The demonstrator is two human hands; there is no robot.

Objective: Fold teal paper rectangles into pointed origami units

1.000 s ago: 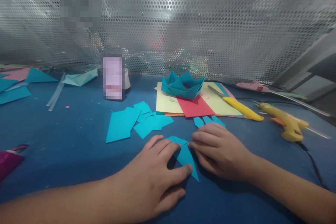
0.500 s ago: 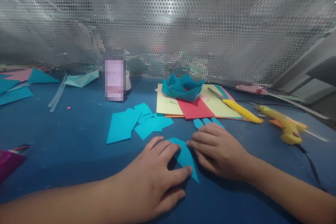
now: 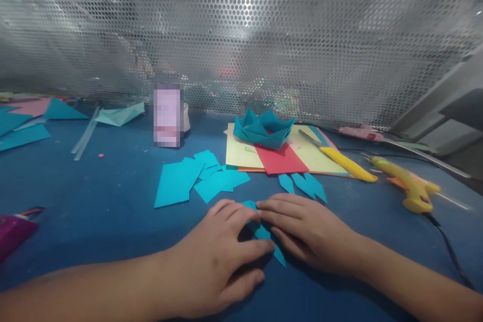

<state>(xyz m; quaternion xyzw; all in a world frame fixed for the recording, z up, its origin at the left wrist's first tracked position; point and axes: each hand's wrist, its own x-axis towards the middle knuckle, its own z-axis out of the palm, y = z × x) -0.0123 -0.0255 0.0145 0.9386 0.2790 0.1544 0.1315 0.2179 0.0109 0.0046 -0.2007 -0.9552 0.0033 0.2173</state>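
A folded piece of blue paper lies flat on the table, its narrow tip pointing toward me. My left hand holds it down from the left, fingertips and thumb on its surface. From the right, my right hand has its fingers together on the upper part of the paper, touching my left fingertips. Both hands cover much of it. Just beyond my right hand are several small pointed blue paper pieces. Cut blue sheets lie in a loose pile beyond my left hand.
A folded blue paper crown shape sits on stacked coloured paper with a red sheet and yellow cutter knife. Right is a yellow glue gun with its cord. A blurred-out upright panel stands near the perforated metal wall.
My right hand has slid left and nearer to me over the blue paper, covering more of it and uncovering the small pointed pieces. My left hand has hardly moved.
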